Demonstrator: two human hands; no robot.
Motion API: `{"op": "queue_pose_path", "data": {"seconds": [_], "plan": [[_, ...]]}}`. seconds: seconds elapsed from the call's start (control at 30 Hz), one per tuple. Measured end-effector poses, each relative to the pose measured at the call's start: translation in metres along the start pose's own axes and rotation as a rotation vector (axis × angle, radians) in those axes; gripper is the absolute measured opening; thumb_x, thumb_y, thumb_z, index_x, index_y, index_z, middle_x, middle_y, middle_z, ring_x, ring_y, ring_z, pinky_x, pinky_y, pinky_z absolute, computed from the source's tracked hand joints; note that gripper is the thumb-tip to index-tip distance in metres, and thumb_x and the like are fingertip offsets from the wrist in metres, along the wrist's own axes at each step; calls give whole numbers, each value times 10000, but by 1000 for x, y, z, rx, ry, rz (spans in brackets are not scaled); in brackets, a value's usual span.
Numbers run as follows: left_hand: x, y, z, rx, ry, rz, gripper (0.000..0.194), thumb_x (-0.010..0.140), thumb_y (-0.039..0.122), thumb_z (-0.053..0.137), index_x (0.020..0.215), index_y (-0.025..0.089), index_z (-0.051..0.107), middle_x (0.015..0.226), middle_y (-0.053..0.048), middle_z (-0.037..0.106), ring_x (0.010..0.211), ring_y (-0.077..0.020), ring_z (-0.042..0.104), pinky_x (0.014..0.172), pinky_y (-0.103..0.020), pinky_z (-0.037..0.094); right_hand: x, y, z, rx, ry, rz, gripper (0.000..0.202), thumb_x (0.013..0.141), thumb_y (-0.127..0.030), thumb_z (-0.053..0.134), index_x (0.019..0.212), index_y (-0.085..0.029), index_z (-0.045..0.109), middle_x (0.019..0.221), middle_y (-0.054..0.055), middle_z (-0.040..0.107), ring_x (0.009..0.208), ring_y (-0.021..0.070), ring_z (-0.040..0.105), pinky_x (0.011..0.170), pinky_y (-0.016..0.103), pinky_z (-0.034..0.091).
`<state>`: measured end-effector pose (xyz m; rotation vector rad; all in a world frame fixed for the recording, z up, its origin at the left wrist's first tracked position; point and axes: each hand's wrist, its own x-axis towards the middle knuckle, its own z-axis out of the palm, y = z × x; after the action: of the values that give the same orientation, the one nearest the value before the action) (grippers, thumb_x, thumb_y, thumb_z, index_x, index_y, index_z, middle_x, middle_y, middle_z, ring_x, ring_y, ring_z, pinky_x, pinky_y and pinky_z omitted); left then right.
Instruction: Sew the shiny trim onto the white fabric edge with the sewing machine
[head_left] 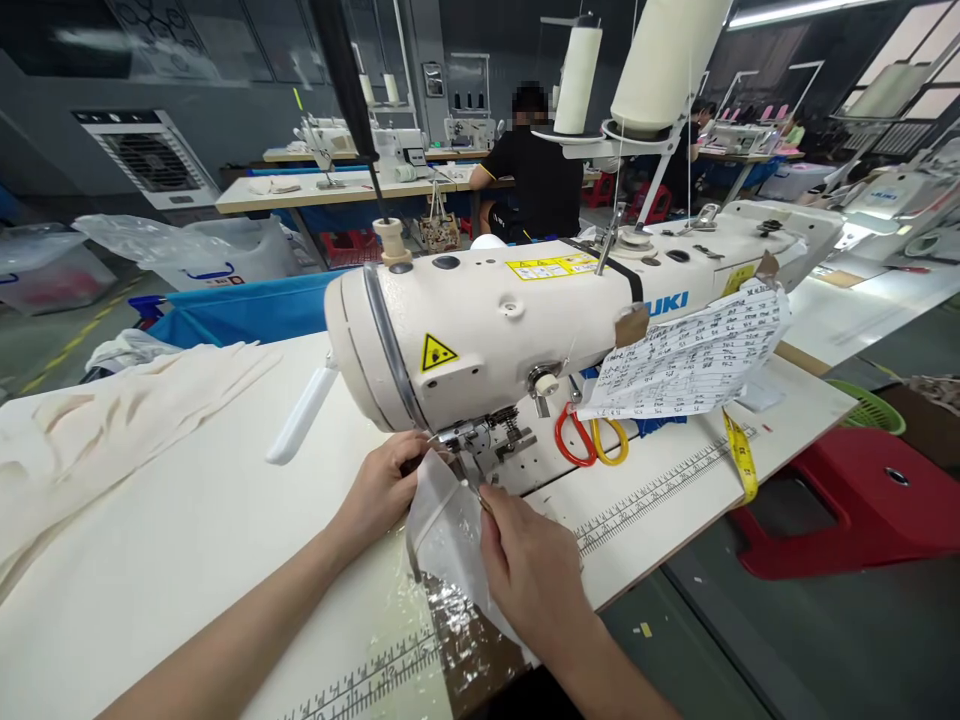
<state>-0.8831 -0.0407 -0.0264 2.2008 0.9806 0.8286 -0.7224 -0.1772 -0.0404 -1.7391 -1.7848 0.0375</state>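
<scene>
Head view: thin, translucent white cloth piece [442, 525] lies between the two hands, its upper end just beside the metal needle-and-foot assembly [480, 440] under the white sewing machine [480, 310]. Long axis slants from the foot toward the wearer, downward and somewhat rightward.

Left hand [386, 485]: nearly closed, fingertips pinching the cloth's upper-left corner; judged the nearer of the two to the foot. From it, the cloth lies to the right and toward the wearer.

Right hand [532, 560]: fingers curled in at the cloth's right edge, cloth to its left. Small metallic glint at the fingertips; cannot tell what, if anything, it grips.

Key relation, as judged: the cloth's upper end against the foot. Exact contact hidden by fingers. Pale tabletop [225, 500] beneath.
</scene>
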Motion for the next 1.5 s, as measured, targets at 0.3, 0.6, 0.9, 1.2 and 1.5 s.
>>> {"op": "queue_pose_path", "data": {"seconds": [0.3, 0.6, 0.9, 1.2, 1.5], "plan": [[0, -1, 1, 5, -9, -2, 340, 899, 477, 551, 776, 209, 721, 823, -41, 717, 773, -193, 667, 707, -283, 541, 2, -1, 1, 7, -8, -5, 328, 969, -164, 416, 1195, -128, 650, 940, 108, 772, 734, 225, 751, 555, 277, 513], [-3, -3, 1, 61, -22, -2, 325, 883, 475, 532, 816, 211, 708, 875, -58, 706, 828, -224, 665, 718, -315, 535, 3, -2, 3, -18, -14, -10, 298, 958, -157, 470, 1198, -135, 645, 916, 66, 770, 710, 212, 742, 515, 283, 498], [-2, -6, 5, 110, -12, -3, 322, 866, 479, 522, 803, 209, 686, 856, -59, 705, 825, -229, 657, 699, -325, 516, 1, -4, 2, -70, -65, 7, 309, 961, -156, 459, 1222, -130, 623, 901, 65, 760, 701, 203, 736, 514, 281, 483], [0, -6, 4, 112, 5, -16, 324, 859, 479, 523, 723, 209, 639, 792, -40, 697, 740, -205, 645, 644, -301, 496, 0, -2, 3, 4, 1, -1, 293, 958, -157, 447, 1197, -137, 616, 898, 68, 759, 718, 193, 731, 549, 272, 488], [-2, -3, 6, 181, 9, 35, 284, 879, 433, 491, 830, 203, 650, 844, -61, 692, 806, -233, 650, 698, -345, 518, 3, -3, 6, -89, -15, -22, 300, 975, -156, 452, 1218, -123, 626, 863, 65, 753, 702, 188, 733, 522, 260, 493]]}}
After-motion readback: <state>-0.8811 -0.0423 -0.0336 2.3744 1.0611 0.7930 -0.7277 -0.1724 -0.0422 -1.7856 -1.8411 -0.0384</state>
